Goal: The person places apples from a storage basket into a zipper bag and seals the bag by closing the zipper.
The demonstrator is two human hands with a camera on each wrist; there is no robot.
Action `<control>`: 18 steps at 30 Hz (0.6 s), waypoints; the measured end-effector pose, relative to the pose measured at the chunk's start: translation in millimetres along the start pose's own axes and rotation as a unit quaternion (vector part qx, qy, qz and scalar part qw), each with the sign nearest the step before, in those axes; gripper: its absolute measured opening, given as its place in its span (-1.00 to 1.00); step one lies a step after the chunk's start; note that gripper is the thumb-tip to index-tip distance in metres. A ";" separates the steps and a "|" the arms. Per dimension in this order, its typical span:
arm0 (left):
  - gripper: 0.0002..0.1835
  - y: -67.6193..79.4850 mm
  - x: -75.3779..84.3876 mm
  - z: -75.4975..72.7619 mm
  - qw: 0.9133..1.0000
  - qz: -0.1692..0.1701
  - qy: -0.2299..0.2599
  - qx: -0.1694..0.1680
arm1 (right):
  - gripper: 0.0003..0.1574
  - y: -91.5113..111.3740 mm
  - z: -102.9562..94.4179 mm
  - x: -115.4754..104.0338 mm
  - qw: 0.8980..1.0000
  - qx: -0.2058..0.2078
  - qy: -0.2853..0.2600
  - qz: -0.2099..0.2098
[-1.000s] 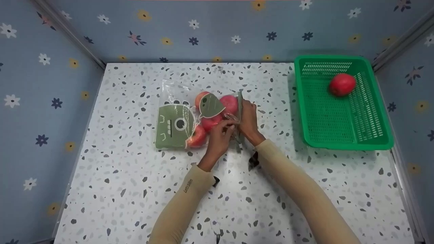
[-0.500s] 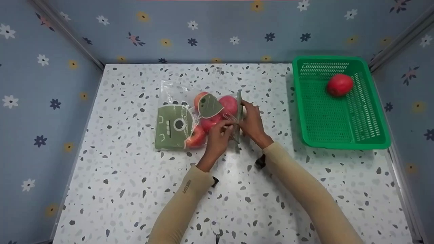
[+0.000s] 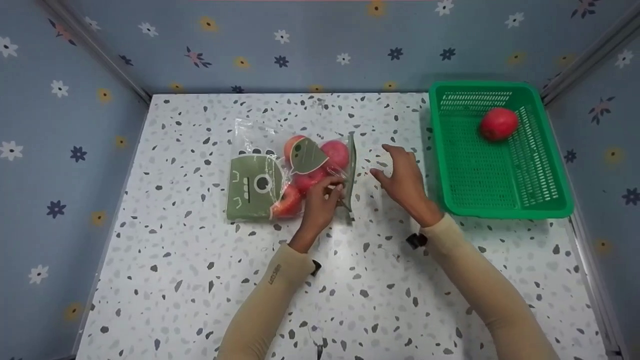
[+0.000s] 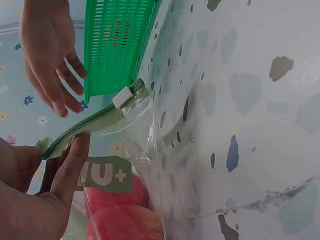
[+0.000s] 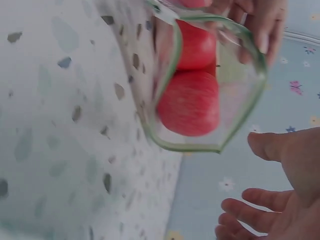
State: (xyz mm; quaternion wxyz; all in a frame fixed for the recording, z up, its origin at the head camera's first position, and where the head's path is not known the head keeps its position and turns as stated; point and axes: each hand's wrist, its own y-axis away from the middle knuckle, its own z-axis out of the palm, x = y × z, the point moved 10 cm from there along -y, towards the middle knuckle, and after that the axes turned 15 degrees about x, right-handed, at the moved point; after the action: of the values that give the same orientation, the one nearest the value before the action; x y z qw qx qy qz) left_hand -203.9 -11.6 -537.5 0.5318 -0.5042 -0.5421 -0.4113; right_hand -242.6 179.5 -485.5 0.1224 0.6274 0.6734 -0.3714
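A clear zip bag (image 3: 255,187) with green dinosaur print lies on the table, several red apples (image 3: 335,154) inside it. Its mouth faces right and gapes in the right wrist view, edged by a green zip strip (image 5: 185,147); a white slider (image 4: 122,97) sits on that strip in the left wrist view. My left hand (image 3: 321,202) pinches the bag's edge at the mouth between thumb and fingers. Off to the right of the mouth, my right hand (image 3: 406,182) hovers apart from the bag, thumb and fingers spread, holding nothing.
At the right stands a green plastic basket (image 3: 500,214) with one red apple (image 3: 499,124) in it. Flower-patterned panels (image 3: 320,45) wall in the speckled table (image 3: 200,310) at the back and both sides.
My right hand has let go of the bag's mouth and moved right, towards the basket, its fingers spreading. The left hand keeps its hold on the bag, which stays in place.
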 end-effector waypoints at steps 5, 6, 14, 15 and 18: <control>-0.80 -0.1 0.3 0.1 1.000 -0.003 0.001 0.000 | -0.28 -1.8 -29.0 0.5 1.000 0.000 0.004 -0.009; -0.80 -0.2 0.3 0.1 1.000 -0.003 0.002 0.000 | -0.28 -2.0 -34.5 1.7 1.000 -0.001 0.008 -0.007; -0.79 -1.8 1.2 0.4 1.000 0.005 0.008 -0.002 | -0.30 -10.5 -77.2 18.9 0.999 0.009 0.031 0.016; -0.79 -1.8 1.1 0.3 1.000 0.004 0.009 -0.002 | -0.30 -12.0 -82.7 21.2 0.999 0.013 0.030 0.018; -0.80 -1.7 0.9 -0.2 1.000 0.000 0.011 -0.002 | -0.32 -17.2 -99.2 28.6 0.999 0.022 0.030 0.020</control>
State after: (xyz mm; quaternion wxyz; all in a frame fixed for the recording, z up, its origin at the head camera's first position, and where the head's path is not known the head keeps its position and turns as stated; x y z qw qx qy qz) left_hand -205.5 -11.9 -536.4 0.5366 -0.5009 -0.5354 -0.4177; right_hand -234.0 267.1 -428.7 0.0958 0.6544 0.6553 -0.3649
